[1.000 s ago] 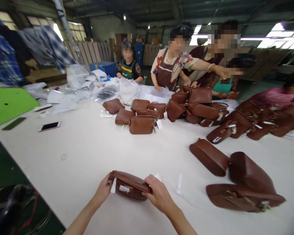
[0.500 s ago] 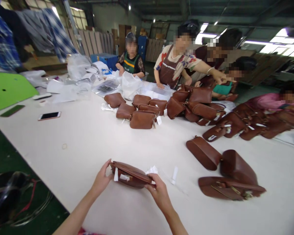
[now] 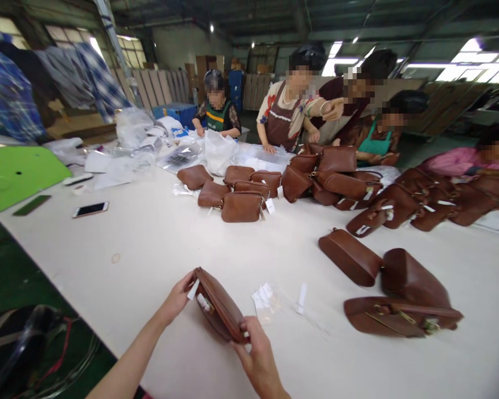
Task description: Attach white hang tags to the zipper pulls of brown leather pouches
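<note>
Between my hands is a brown leather handbag (image 3: 223, 302), tilted so that its upper edge faces me and its right end points down towards me. My left hand (image 3: 178, 296) grips the bag's upper left end, beside a small white tag (image 3: 193, 289). Closed on the lower right end is my right hand (image 3: 255, 349), thumb on the near side. A white piece with a bit of metal shows in the bag's opening. White paper tags (image 3: 263, 296) and a thin clear strip lie on the table just right of the bag.
Three brown bags (image 3: 403, 316) lie at the right of the white table (image 3: 158, 238). More brown bags (image 3: 242, 206) are heaped across the middle and back right. A phone (image 3: 90, 209) and a green board (image 3: 20, 174) are at the left. Several people work along the far side.
The bag has turned, its right end swinging down towards me with my right hand. My left hand keeps its end. A co-worker's outstretched arm across the table has drawn back.
</note>
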Demonstrator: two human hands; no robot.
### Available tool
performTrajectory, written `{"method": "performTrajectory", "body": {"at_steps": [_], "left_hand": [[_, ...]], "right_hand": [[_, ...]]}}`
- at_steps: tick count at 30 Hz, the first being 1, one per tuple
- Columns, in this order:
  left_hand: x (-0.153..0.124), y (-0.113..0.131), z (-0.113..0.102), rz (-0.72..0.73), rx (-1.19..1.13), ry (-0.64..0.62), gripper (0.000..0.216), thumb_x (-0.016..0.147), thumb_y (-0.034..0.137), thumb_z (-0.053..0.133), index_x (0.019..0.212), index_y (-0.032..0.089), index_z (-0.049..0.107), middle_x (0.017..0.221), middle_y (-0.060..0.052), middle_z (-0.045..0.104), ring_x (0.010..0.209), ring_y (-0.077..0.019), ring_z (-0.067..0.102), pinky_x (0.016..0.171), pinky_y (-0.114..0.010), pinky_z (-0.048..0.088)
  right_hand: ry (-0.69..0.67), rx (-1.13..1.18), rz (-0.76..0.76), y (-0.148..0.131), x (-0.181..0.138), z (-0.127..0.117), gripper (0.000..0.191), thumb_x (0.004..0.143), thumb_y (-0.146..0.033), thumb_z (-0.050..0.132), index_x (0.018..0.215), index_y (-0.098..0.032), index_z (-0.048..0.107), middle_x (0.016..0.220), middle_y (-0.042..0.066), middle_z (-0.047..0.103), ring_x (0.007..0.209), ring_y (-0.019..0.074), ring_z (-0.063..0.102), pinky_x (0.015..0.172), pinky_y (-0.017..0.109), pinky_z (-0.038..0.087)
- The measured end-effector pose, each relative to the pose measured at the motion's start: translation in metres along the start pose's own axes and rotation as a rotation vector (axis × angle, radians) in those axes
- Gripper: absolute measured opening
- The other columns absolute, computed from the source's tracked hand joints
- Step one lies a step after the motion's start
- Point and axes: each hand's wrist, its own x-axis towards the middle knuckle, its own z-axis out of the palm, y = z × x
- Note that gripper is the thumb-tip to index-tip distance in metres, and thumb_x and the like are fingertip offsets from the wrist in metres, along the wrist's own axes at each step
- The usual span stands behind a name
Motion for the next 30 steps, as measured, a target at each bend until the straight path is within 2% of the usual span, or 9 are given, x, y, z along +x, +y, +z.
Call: {"method": "performTrajectory", "body": {"at_steps": [4,8,12,14,17,22,25,27,30], "left_hand": [[-0.003,0.003,-0.009,-0.105,0.006,0.089,0.069,0.069,0.052,0.067,0.125,0.014,0.057,0.131,-0.018,0.061,0.123,-0.0335,0.055,0.102,-0.050,0.046],[-0.032,0.012,-0.009,-0.198,0.010,0.087,0.071,0.083,0.063,0.040,0.125,0.008,0.056,0.127,-0.023,0.061,0.119,-0.0349,0.059,0.096,-0.053,0.049],[-0.060,0.028,0.004,-0.006,0.360,-0.029,0.081,0.069,0.042,0.064,0.141,0.013,0.041,0.147,-0.017,0.045,0.134,-0.0343,0.043,0.112,-0.050,0.035],[-0.064,0.033,0.007,0.075,0.549,-0.059,0.087,0.064,0.027,0.062,0.145,0.013,0.035,0.150,-0.016,0.041,0.136,-0.0334,0.042,0.115,-0.050,0.031],[-0.059,0.037,-0.003,0.141,0.641,-0.168,0.079,0.064,0.020,0.053,0.142,0.014,0.040,0.147,-0.012,0.047,0.133,-0.0302,0.045,0.115,-0.046,0.031],[-0.052,0.045,-0.026,0.233,0.745,-0.481,0.072,0.062,0.015,0.052,0.133,0.028,0.054,0.138,-0.001,0.058,0.124,-0.0274,0.055,0.108,-0.037,0.041],[-0.047,0.052,-0.023,0.306,0.880,-0.554,0.073,0.061,0.009,0.051,0.129,0.035,0.057,0.136,0.003,0.060,0.121,-0.0260,0.057,0.104,-0.036,0.043],[-0.040,0.056,-0.016,0.360,0.993,-0.550,0.075,0.062,0.006,0.050,0.130,0.036,0.056,0.137,0.002,0.059,0.121,-0.0265,0.057,0.104,-0.039,0.043],[-0.030,0.059,-0.005,0.416,1.127,-0.512,0.077,0.066,0.002,0.046,0.135,0.034,0.053,0.138,-0.002,0.058,0.122,-0.0279,0.056,0.104,-0.044,0.042]], "right_hand": [[-0.339,-0.079,-0.065,0.000,-0.019,0.033,0.053,0.061,-0.002,0.055,0.111,-0.019,0.055,0.125,0.014,0.057,0.108,0.0251,0.060,0.091,0.034,0.053],[-0.479,-0.214,-0.003,-0.011,-0.011,0.044,0.086,0.055,0.000,0.058,0.138,-0.017,0.042,0.159,0.020,0.020,0.143,0.0340,0.030,0.115,0.045,0.033],[-0.520,-0.261,-0.047,-0.029,0.008,0.039,0.092,0.057,0.000,0.056,0.145,-0.017,0.034,0.162,0.016,0.011,0.145,0.0335,0.026,0.117,0.048,0.029],[-0.523,-0.259,-0.058,-0.034,0.012,0.039,0.094,0.057,0.000,0.055,0.147,-0.016,0.032,0.162,0.017,0.010,0.144,0.0343,0.028,0.116,0.048,0.032],[-0.492,-0.254,-0.097,-0.031,0.007,0.041,0.087,0.059,-0.001,0.057,0.143,-0.018,0.039,0.161,0.015,0.016,0.140,0.0345,0.036,0.113,0.047,0.037],[-0.341,-0.181,-0.089,0.005,-0.021,0.026,0.060,0.069,-0.009,0.059,0.127,-0.023,0.057,0.148,0.010,0.048,0.129,0.0294,0.051,0.109,0.043,0.043],[-0.055,-0.121,0.138,0.037,-0.034,-0.006,0.035,0.078,-0.015,0.054,0.110,-0.023,0.066,0.114,0.009,0.072,0.104,0.0260,0.067,0.090,0.038,0.054],[0.130,-0.141,0.261,0.057,-0.036,-0.034,0.022,0.084,-0.022,0.051,0.098,-0.023,0.069,0.096,0.007,0.075,0.087,0.0239,0.070,0.077,0.034,0.056],[0.264,-0.242,0.316,0.078,-0.028,-0.071,0.022,0.087,-0.025,0.047,0.088,-0.022,0.069,0.090,0.008,0.074,0.084,0.0247,0.069,0.077,0.034,0.053]]}}
